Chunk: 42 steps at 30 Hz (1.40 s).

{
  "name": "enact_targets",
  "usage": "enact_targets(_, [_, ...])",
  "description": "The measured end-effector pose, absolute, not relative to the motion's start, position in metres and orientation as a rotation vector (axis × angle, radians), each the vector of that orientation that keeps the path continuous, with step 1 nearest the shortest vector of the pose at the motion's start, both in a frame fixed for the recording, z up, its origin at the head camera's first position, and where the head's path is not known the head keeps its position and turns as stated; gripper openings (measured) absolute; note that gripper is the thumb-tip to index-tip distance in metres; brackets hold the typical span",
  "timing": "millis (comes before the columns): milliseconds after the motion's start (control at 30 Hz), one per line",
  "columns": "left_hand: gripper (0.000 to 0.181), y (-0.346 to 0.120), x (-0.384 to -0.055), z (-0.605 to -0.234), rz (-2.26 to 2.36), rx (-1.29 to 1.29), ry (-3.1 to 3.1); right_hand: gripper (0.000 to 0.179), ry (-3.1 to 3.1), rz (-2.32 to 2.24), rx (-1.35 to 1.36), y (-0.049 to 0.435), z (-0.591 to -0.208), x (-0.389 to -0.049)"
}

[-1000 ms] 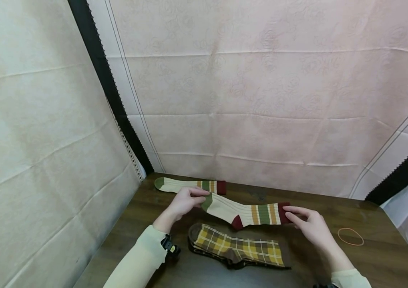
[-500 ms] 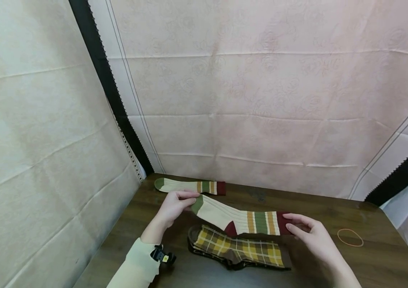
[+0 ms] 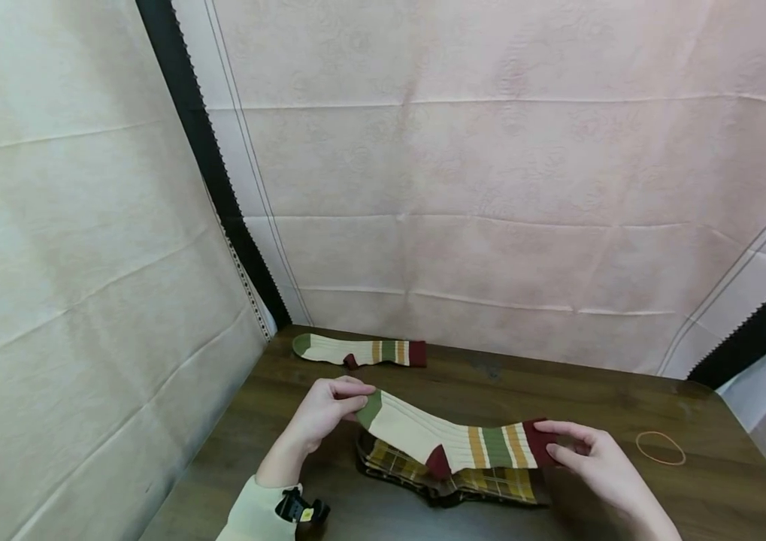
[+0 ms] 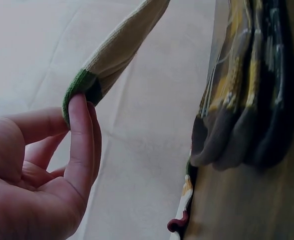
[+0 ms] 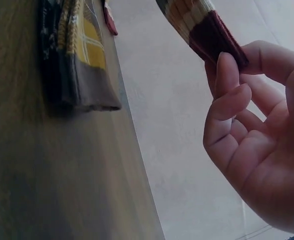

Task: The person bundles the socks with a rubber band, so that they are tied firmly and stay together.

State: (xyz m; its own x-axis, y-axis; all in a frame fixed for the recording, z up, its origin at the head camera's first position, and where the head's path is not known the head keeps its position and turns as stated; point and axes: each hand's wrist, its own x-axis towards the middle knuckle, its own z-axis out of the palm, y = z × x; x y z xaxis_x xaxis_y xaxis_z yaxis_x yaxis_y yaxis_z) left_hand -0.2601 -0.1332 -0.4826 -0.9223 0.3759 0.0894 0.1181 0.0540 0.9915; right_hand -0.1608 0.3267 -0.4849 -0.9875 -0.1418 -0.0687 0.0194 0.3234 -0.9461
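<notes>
A cream sock [image 3: 416,428] with green and orange stripes is stretched between both hands, raised off the table as the wrist views show. My left hand [image 3: 325,409] pinches its green toe [image 4: 77,90]. At the other end, my right hand [image 3: 592,458] pinches the dark red cuff [image 5: 216,40] between thumb and fingers. Below the held sock lies a stack of socks [image 3: 491,485], the top one yellow and brown plaid, partly hidden by it. A matching cream striped sock [image 3: 335,349] lies flat near the table's back edge.
On the right side of the dark wooden table [image 3: 626,398] lies a thin orange rubber band [image 3: 660,448]. Pale cloth walls [image 3: 491,188] stand behind and to the left of the table.
Both hands have brought the held cream sock toward the body, from behind the plaid stack to over it. The far cream sock's dark red heel has come into sight.
</notes>
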Motion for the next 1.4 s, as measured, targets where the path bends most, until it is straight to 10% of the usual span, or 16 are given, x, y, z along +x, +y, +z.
enact_targets(1400, [0.020, -0.135, -0.250, -0.493, 1.723, 0.459, 2.220, 0.041, 2.473, -1.452, -0.288, 0.328, -0.514, -0.166])
